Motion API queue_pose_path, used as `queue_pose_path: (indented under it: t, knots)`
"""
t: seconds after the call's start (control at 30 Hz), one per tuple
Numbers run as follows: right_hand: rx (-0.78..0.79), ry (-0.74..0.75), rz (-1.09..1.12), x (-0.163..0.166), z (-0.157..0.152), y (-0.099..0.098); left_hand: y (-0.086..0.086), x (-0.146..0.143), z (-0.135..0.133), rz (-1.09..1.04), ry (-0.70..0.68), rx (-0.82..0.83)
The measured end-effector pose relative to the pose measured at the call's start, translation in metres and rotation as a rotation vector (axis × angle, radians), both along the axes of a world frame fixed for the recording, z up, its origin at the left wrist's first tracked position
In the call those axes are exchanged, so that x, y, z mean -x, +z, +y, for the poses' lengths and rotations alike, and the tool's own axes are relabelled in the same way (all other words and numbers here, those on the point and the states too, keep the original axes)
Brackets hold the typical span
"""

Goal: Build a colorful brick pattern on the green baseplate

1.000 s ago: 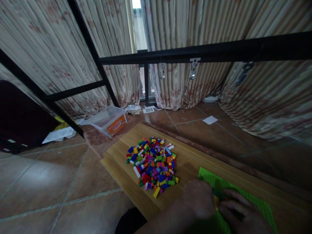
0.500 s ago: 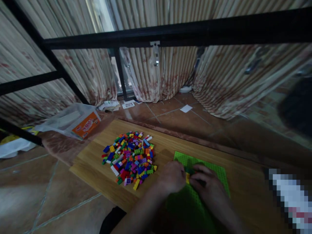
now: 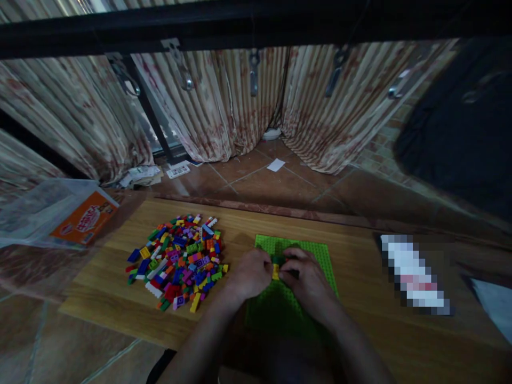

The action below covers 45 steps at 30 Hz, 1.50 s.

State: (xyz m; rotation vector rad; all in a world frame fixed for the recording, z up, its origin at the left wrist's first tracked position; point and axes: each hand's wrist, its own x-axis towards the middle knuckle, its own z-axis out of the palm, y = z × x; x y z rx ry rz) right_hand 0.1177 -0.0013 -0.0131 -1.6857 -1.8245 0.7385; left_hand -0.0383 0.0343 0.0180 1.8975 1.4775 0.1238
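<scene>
A bright green studded baseplate (image 3: 294, 314) lies on the wooden table in front of me. Over its upper part, a yellow toy brick (image 3: 276, 272) shows between my hands, with a dark green toy brick (image 3: 277, 260) just behind it. My left hand (image 3: 252, 273) is closed, its thumb and fingertips gripping the bricks from the left. From the right, my right hand (image 3: 306, 274) pinches the yellow brick, its fingers bent over the plate. The fingers partly hide the bricks, so I cannot tell whether they are pressed onto the studs.
Left of the plate, a pile of mixed toy bricks (image 3: 182, 261) covers part of the table (image 3: 116, 266). A clear plastic bag with an orange label (image 3: 86, 217) lies beyond the table's left end. On the right are a blurred-out object (image 3: 414, 274) and a pale sheet (image 3: 496, 304).
The view has swung to the right, so everything appears further left and the pale sheet shows at the right edge. Both hands stay at the bricks over the baseplate.
</scene>
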Motion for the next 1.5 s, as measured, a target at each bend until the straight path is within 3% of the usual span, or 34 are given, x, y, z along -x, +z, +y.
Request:
queue_pose_path:
  t: [0.33,0.7,0.83,0.93,1.0,1.17,1.23,1.33,1.5]
  knots:
    - [-0.010,0.017,-0.050,0.002,0.002,-0.001,0.000,-0.006,-0.004,0.060,-0.003,-0.049]
    - [-0.035,0.028,-0.014,-0.003,0.000,-0.011,-0.005,0.000,-0.011,-0.024,0.016,-0.078]
    - [-0.029,0.035,0.012,-0.009,0.001,-0.017,0.004,0.011,-0.004,-0.049,-0.005,-0.113]
    - [-0.029,0.045,0.012,-0.013,0.003,-0.022,0.021,0.040,0.007,-0.138,0.061,-0.195]
    - [-0.025,0.051,-0.002,-0.015,0.003,-0.024,0.033,0.072,0.014,-0.150,0.210,-0.285]
    - [-0.012,0.065,-0.030,-0.019,0.003,-0.026,0.041,0.168,0.013,0.217,0.799,-0.350]
    - [-0.019,0.058,-0.041,-0.021,0.004,-0.028,0.035,0.197,0.008,0.343,0.913,-0.270]
    - [-0.030,0.059,-0.055,-0.024,0.006,-0.032,0.023,0.224,0.002,0.371,0.939,-0.226]
    - [-0.035,0.068,-0.061,-0.028,0.008,-0.036,0.014,0.244,-0.004,0.354,0.887,-0.169]
